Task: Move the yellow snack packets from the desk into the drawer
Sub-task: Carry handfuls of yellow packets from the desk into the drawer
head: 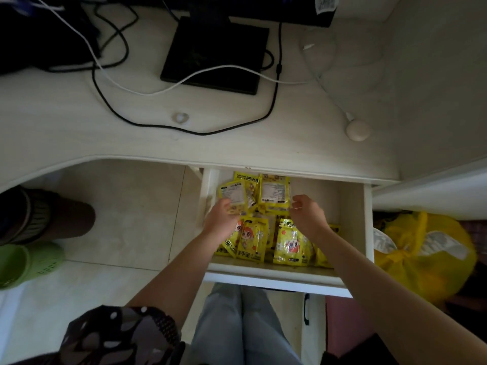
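The white drawer [353, 222] stands pulled out under the desk edge, filled on its left side with several yellow snack packets [290, 243]. My left hand [220, 222] lies over the left packets, fingers on a packet [233, 196] at the back left; whether it grips that packet I cannot tell. My right hand [307, 213] hovers above the middle of the drawer, fingers loosely curled, holding nothing, just right of an upright packet [274, 193]. No yellow packet shows on the desk top [66, 122].
On the desk lie a black flat device [216, 54], black and white cables [184, 129], and a small round white puck [358, 130]. A yellow bag [421, 256] sits on the floor to the right. Green slippers [26, 262] lie on the floor at left.
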